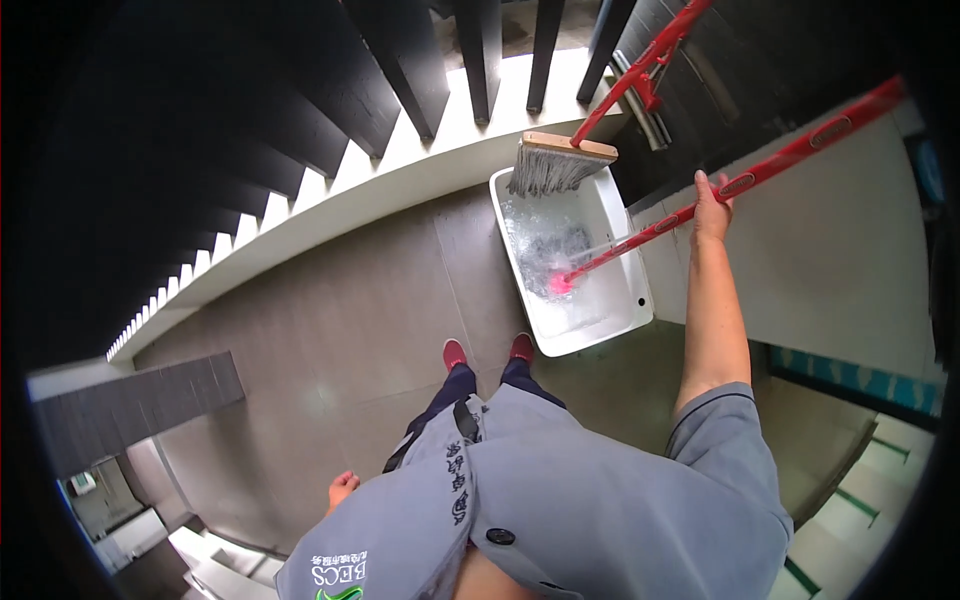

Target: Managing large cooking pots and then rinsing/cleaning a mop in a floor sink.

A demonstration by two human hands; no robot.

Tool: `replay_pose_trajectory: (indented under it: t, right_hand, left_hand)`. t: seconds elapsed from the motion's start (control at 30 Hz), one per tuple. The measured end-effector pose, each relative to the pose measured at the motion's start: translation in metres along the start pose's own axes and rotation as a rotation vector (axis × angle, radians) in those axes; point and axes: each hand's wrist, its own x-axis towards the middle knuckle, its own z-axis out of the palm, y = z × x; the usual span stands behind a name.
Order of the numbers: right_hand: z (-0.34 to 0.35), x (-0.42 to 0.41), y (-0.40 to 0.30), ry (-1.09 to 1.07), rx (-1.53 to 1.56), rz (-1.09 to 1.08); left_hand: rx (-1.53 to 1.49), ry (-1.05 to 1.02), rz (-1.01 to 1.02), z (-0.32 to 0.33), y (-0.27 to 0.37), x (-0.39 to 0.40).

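My right hand [712,210] is closed around a long red pole [667,223] that slants down into a white mop sink [637,277]. The pole's lower end has a bright pink fitting [559,283], which sits inside the basin among splashing water [547,259]. A thin stream of water [600,246] crosses the sink close to the pole. Under the water lies a dark grey patch, too blurred to name. My left hand [343,489] hangs low beside my shirt, fingers curled, with nothing visible in it.
A mop with grey strands [559,169], a wooden block and a red handle [615,97] leans over the sink's far end. Dark vertical slats [480,67] stand on a pale curved ledge [420,169]. Grey floor tiles [360,300] surround my red shoes [454,354].
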Motion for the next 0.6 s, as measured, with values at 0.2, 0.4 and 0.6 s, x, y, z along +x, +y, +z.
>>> replay_pose_trajectory:
  t: [0.2,0.4,0.6]
  right_hand:
    - [0.018,-0.031,-0.017,-0.117,0.261,0.285]
    - [-0.019,-0.099,-0.036,-0.389,0.164,0.263]
    - [-0.061,-0.108,-0.145,-0.522,0.207,0.157]
  left_hand:
    - [0.202,0.068,0.107,0.037,-0.041,-0.013]
    - [0.161,-0.067,0.182,0.157,0.087,-0.07]
    - [0.196,-0.199,0.327,0.165,0.099,-0.05]
